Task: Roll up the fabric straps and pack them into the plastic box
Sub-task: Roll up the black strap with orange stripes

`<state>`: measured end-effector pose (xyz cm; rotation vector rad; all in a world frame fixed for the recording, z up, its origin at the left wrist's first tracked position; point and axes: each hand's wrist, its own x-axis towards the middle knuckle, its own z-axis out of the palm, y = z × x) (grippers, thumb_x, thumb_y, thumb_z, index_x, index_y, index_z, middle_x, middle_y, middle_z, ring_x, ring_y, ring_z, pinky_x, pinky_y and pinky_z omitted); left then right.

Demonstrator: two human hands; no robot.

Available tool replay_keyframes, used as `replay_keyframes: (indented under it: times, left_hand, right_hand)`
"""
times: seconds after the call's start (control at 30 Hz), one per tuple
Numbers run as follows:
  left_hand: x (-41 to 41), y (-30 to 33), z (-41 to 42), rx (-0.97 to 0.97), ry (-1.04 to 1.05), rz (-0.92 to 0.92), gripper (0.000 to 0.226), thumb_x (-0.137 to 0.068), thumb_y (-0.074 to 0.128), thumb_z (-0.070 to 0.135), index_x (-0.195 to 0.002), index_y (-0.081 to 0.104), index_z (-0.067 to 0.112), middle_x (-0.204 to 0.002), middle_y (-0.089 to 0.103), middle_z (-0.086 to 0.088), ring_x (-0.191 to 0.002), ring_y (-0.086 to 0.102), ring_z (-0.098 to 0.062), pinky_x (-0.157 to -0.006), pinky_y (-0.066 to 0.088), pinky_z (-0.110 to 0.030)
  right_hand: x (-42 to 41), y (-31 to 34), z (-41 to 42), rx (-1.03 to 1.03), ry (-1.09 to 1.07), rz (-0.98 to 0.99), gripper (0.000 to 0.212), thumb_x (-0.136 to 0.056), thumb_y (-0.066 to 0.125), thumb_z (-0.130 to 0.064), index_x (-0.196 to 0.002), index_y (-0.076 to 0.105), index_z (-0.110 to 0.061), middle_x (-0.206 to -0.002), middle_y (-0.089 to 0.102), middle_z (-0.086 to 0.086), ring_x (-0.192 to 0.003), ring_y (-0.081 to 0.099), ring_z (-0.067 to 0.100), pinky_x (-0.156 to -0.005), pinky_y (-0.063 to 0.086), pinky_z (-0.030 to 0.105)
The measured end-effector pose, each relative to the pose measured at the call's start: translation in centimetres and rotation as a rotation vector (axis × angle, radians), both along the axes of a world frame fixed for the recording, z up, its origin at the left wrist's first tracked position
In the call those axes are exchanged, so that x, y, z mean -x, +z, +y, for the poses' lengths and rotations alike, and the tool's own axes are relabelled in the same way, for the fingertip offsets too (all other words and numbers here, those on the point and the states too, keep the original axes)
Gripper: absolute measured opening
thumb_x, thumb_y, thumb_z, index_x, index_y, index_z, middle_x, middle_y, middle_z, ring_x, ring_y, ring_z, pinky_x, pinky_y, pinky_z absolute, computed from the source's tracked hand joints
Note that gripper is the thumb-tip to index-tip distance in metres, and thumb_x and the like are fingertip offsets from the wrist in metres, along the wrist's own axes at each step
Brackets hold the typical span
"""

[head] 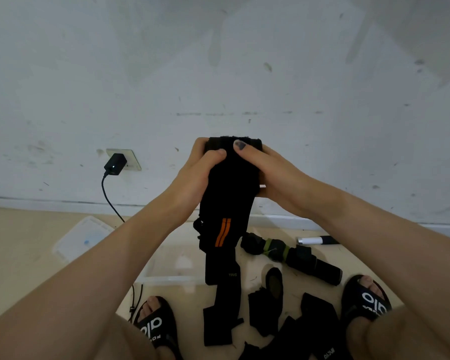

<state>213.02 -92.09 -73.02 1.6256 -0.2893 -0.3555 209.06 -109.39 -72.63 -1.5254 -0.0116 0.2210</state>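
I hold a black fabric strap (227,203) with two orange stripes up in front of the wall. Its top end is partly rolled between my hands. My left hand (195,175) grips the roll from the left with the thumb on top. From the right, my right hand (273,175) grips it with the thumb pressed on the fabric. The rest of the strap hangs down to the floor. The clear plastic box (172,271) stands on the floor below my left forearm. Several more black straps (309,323) lie on the floor between my feet.
The box's clear lid (81,237) lies on the floor at left. A black charger (115,164) sits in a wall socket, its cable running down to the floor. A black and green rolled bundle (291,255) and a white and black tube (317,240) lie at right. I wear black slides (366,300).
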Motion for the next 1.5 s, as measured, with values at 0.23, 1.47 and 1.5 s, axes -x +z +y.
replay_keyframes:
  times: [0.23,1.47,1.5]
  left_hand:
    - [0.7,-0.1,-0.8,-0.025,0.014,0.052,0.051,-0.084,0.050,0.050,-0.128,0.050,0.024,-0.120,0.066,-0.002,-0.111,0.069,-0.013,-0.091,0.055,-0.030]
    - [0.3,0.2,-0.9,-0.075,-0.077,0.183,0.059,-0.101,0.034,0.070,-0.137,0.059,0.031,-0.127,0.072,0.003,-0.116,0.070,-0.015,-0.107,0.050,-0.041]
    - [0.4,0.3,-1.0,-0.071,-0.083,0.185,0.056,-0.103,0.032,0.066,-0.136,0.060,0.032,-0.125,0.073,0.004,-0.116,0.070,-0.015,-0.108,0.050,-0.042]
  right_hand:
    - [-0.1,-0.7,0.7,-0.012,-0.183,-0.036,0.041,-0.098,0.064,-0.044,-0.130,0.053,-0.020,-0.126,0.067,0.002,-0.112,0.069,0.014,-0.097,0.058,0.036]
    - [-0.1,0.0,0.0,0.070,-0.188,-0.086,0.033,-0.095,0.069,-0.038,-0.120,0.056,-0.020,-0.117,0.069,0.001,-0.095,0.074,0.008,-0.075,0.061,0.026]
    - [-0.2,0.1,-0.1,0.063,-0.186,-0.096,0.032,-0.095,0.070,-0.036,-0.119,0.055,-0.019,-0.116,0.069,0.002,-0.096,0.074,0.009,-0.077,0.062,0.029]
